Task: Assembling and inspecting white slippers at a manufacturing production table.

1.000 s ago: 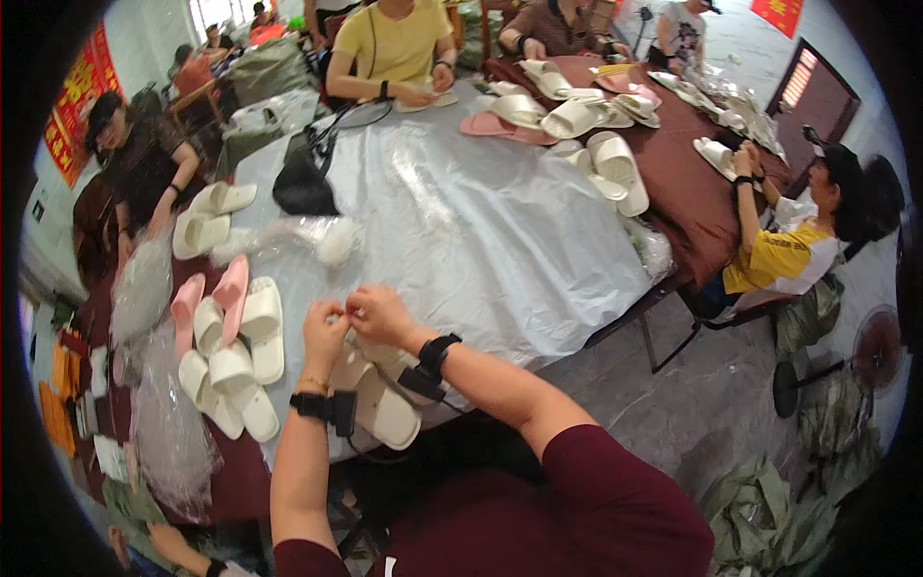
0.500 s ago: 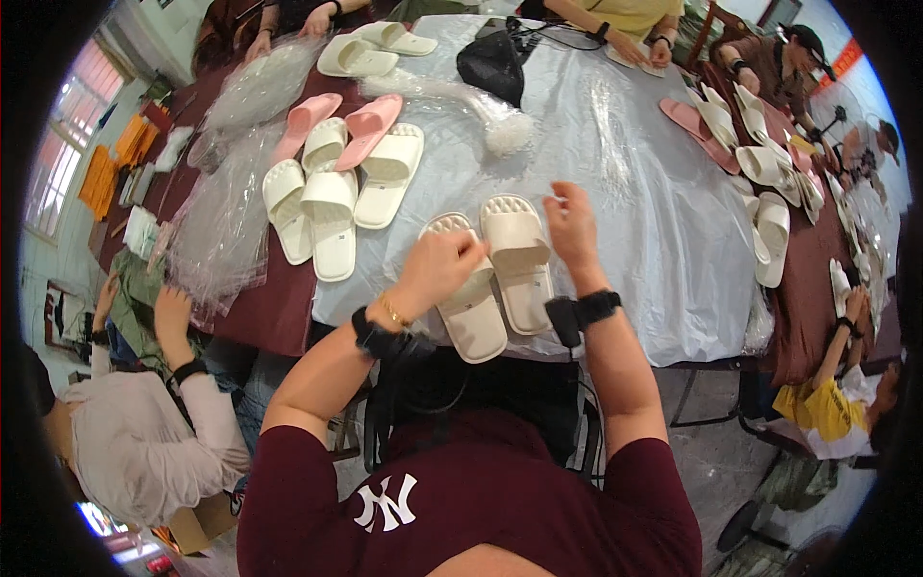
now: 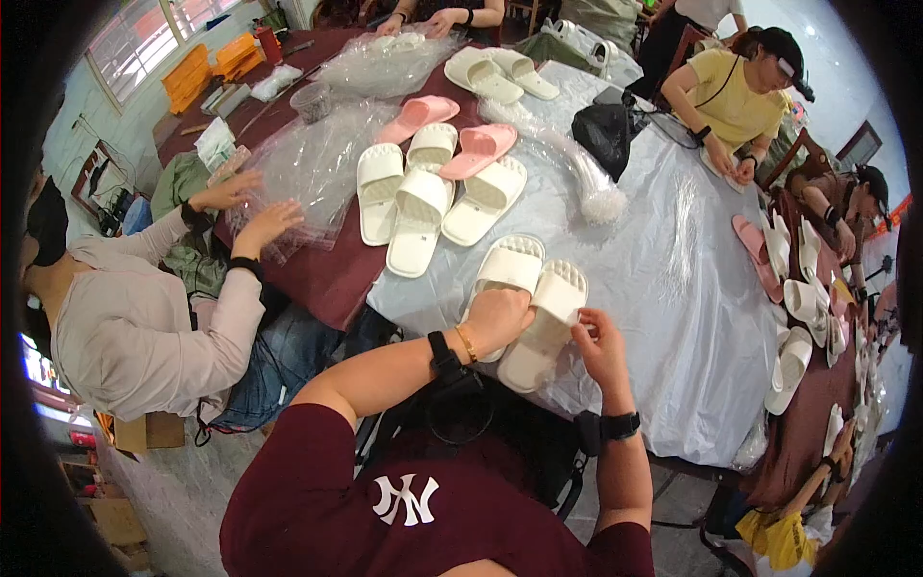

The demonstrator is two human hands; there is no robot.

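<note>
Two cream slippers lie side by side in front of me, the left slipper (image 3: 510,262) set slightly farther off than the right slipper (image 3: 535,358). My left hand (image 3: 500,319) is closed in a fist low over the left slipper's strap, knuckles up, and hides part of it. Whatever its fingers grip is hidden. At the outer edge of the right slipper's strap is my right hand (image 3: 602,348), its thumb and forefinger brought together close to the strap. Anything in that pinch is too small to make out.
More cream slippers (image 3: 419,223) and pink slippers (image 3: 481,150) lie left of mine. Beyond are a bundle of clear strands (image 3: 604,204), a black bag (image 3: 602,137) and plastic bags (image 3: 308,173). Loose strands (image 3: 681,236) and a slipper row (image 3: 790,370) lie rightward. Co-workers sit around.
The view has swung left, so the table's things sit farther right in it. My right hand has come down from above to the right slipper's edge. My left hand stays over the left slipper.
</note>
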